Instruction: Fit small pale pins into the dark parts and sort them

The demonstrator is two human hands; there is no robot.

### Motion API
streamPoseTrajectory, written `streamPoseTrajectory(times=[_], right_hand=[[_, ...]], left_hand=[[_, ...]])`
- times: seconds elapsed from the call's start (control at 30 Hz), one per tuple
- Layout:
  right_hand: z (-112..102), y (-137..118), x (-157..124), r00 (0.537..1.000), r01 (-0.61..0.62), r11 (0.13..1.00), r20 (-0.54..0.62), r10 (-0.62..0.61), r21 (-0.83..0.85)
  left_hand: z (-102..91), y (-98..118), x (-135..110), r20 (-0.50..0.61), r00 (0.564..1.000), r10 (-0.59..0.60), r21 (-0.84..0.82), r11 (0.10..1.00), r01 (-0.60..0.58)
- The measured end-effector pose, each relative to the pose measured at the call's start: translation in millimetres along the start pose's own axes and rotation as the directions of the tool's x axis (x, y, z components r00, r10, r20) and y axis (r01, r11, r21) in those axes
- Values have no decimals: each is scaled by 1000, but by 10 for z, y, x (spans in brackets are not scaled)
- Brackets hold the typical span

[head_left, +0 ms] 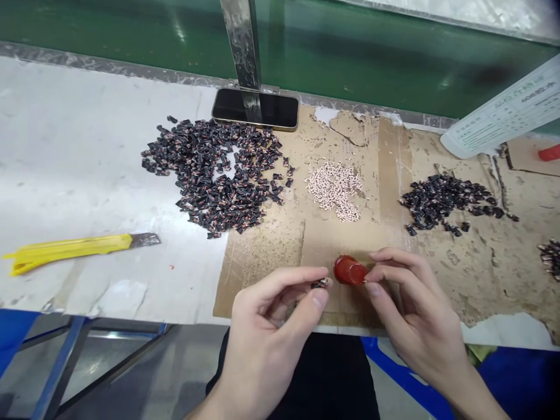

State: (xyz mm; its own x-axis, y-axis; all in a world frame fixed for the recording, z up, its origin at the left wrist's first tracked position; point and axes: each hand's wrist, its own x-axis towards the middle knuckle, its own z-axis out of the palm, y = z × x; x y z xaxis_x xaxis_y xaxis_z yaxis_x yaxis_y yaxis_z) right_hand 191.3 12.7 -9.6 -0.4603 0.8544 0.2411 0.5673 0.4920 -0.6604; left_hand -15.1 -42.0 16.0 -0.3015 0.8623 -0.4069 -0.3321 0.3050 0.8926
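My left hand [275, 326] pinches a small black part with a coppery end [321, 283] between thumb and forefinger. Close to its right, my right hand [415, 315] has thumb and finger closed on a tiny copper-coloured piece [364, 281], mostly covered by the fingertips. Between the two hands a small red cup [349, 270] stands on the cardboard. Beyond it lies a heap of tiny copper-coloured pieces [335, 189]. A large pile of black parts [219, 204] spreads to the left, and a smaller pile of similar black parts [437, 198] lies to the right.
A phone [258, 109] lies at the back by a metal post [242, 46]. A yellow utility knife [79, 247], blade out, rests at left. At back right a translucent bottle [503, 108] leans over the cardboard [271, 262]. More dark parts [551, 258] lie at the right edge.
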Motion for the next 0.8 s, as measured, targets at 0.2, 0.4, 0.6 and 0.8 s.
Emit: streamPoseTrajectory(times=[0.2, 0.4, 0.6, 0.8], right_hand=[[19, 21, 19, 1000, 19, 999, 4, -19, -26], [-37, -53, -24, 991, -122, 980, -29, 128, 158], [-119, -300, -20, 954, -251, 813, -8, 300, 525], [-155, -429, -12, 939, -281, 735, 20, 343, 617]], left_hand=[[-22, 14, -1, -2, 1000, -6, -35, 999, 6], [-2, 8, 0, 85, 996, 6, -90, 996, 1], [224, 58, 26, 307, 928, -210, -283, 911, 300], [288, 37, 29, 472, 847, -246, -363, 821, 441]])
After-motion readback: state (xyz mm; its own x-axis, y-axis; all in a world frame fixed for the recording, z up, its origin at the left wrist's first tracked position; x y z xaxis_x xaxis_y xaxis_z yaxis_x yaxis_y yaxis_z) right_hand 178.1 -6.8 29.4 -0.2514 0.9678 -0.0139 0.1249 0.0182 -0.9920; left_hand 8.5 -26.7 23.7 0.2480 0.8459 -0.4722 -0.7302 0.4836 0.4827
